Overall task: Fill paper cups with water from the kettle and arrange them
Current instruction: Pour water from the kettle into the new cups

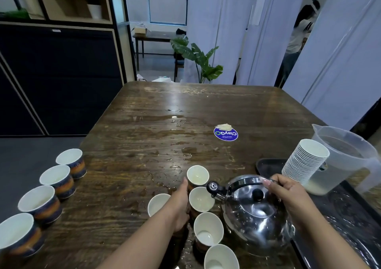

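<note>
Head view: filling step in hand. Right hand (288, 194) is wrapped around the handle of the steel kettle (255, 213), near right on the table (206, 103). The spout (213, 187) sits just over the rim of the second cup (201, 199) in a near-centre column. No stream visible, so I can't tell if water is flowing.

Left hand (181, 198) lies along the left side of that column, fingertips touching the farthest cup (198, 175). The lower fingers are hidden, so I can't tell whether it grasps a cup or just steadies it.

Cups:
- Column holds four, running toward the near edge. The third cup (208, 229) has a little water at the bottom.
- One more cup (158, 204) stands just left of the left wrist.
- Five cups in a row (47, 192) along the left edge look filled and already arranged.
- Spare cup stack (305, 161) stands far right on a dark tray (266, 165), in front of a plastic jug (346, 155).

The table is wet with puddles in the middle.

Judgement: about half done. Next move calls for a slow tilt with the spout centred over the second cup and the left hand bracing it. Light cups on wet wood may slide or tip.
</note>
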The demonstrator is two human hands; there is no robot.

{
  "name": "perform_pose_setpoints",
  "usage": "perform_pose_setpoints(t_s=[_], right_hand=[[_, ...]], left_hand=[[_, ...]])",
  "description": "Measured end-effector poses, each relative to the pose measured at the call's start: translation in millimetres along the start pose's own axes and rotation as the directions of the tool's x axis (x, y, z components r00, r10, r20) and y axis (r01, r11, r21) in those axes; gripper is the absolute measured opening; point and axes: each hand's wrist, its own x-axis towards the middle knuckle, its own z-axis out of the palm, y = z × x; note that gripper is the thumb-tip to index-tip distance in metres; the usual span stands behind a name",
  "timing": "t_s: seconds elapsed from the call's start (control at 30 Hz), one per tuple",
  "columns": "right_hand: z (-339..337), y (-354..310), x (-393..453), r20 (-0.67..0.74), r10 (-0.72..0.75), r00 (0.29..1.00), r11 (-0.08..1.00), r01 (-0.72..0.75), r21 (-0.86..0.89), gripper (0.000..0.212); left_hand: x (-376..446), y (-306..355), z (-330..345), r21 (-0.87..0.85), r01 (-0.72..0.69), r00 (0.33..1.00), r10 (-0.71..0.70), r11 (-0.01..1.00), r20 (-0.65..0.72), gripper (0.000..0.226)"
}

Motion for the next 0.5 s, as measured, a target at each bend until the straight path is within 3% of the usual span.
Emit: perform_pose_setpoints(t_s=[0.13,0.27,0.5], right_hand=[[-4,0,-4,-0.013,0.021,1.000,0.998,-0.020,0.055,0.059],[-10,-2,-8,0.000,0.015,1.000,0.997,-0.015,0.078,0.066],[-20,-1,-17,0.026,-0.032,0.999,0.999,0.031,0.035,0.069]], left_hand=[[-7,-1,-4,0.053,-0.007,1.000,0.006,0.999,0.017,0.057],[-8,-13,-10,0.041,-0.027,0.998,0.025,0.999,0.055,0.073],[-32,-30,-3,0.025,0.015,0.997,-0.017,1.000,0.069,0.046]])
